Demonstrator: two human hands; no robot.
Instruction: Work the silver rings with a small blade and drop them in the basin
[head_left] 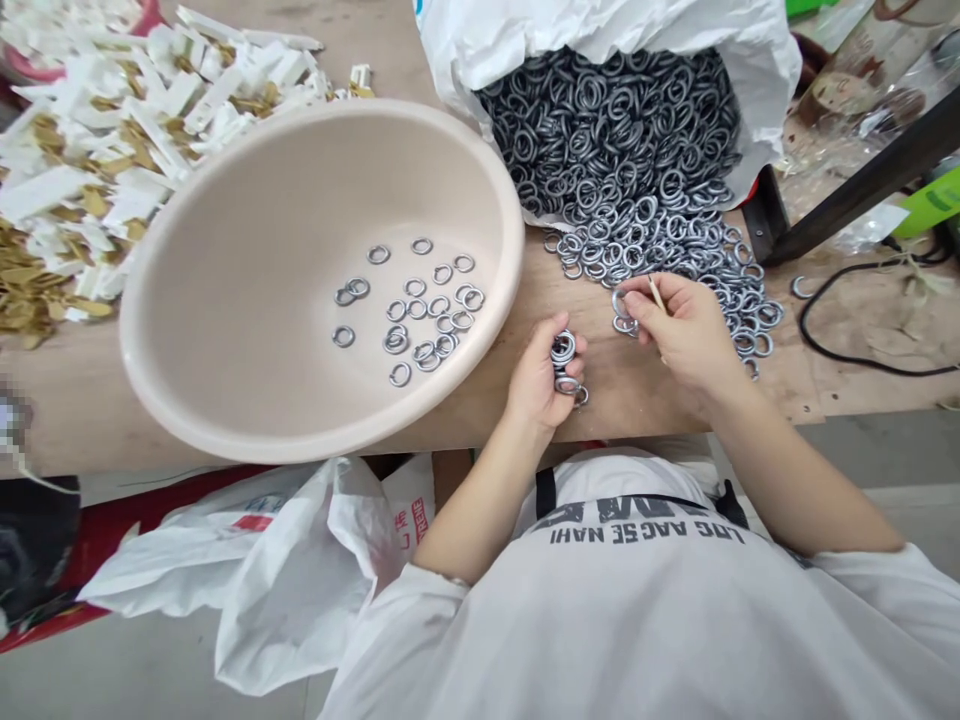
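1. Left hand [534, 375] is half closed, fingers curled round a short bunch of grey metal rings [562, 347]; lowest ones poke out beneath the fingers near the counter [536, 290] edge
2. Right hand [686, 335] is nearly closed, thumb and fingertips pinched at a thin pale stick [657, 294]; a ring [621, 303] shows at the fingertips (whether gripped or only touched, cannot tell)
3. Main ring heap [652, 235] spills from the mouth of a white sack [600, 30] onto the counter, its near edge just beside the right hand
4. More rings, the loose rings [396, 340], lie scattered on the floor of a wide beige basin [225, 280], left of the left hand; a few overlap, most lie apart
5. Judged risk: the bunch in the left hand looks loosely stacked, so a slack grip or a turn of the wrist could let the low rings slip, perhaps over the front edge
6. Judged risk: the heap has no barrier on its near side; a nudge from the right forearm, or a shift of the soft sack, could send rings sliding across the wood
7. Judged risk: holding stick and ring together leaves the fingertips crowded, so either could drop into the heap, the stick being slim enough to get lost there
8. Judged risk: a black cable [862, 366] loops on the counter to the right; rings rolling that way could lodge against it
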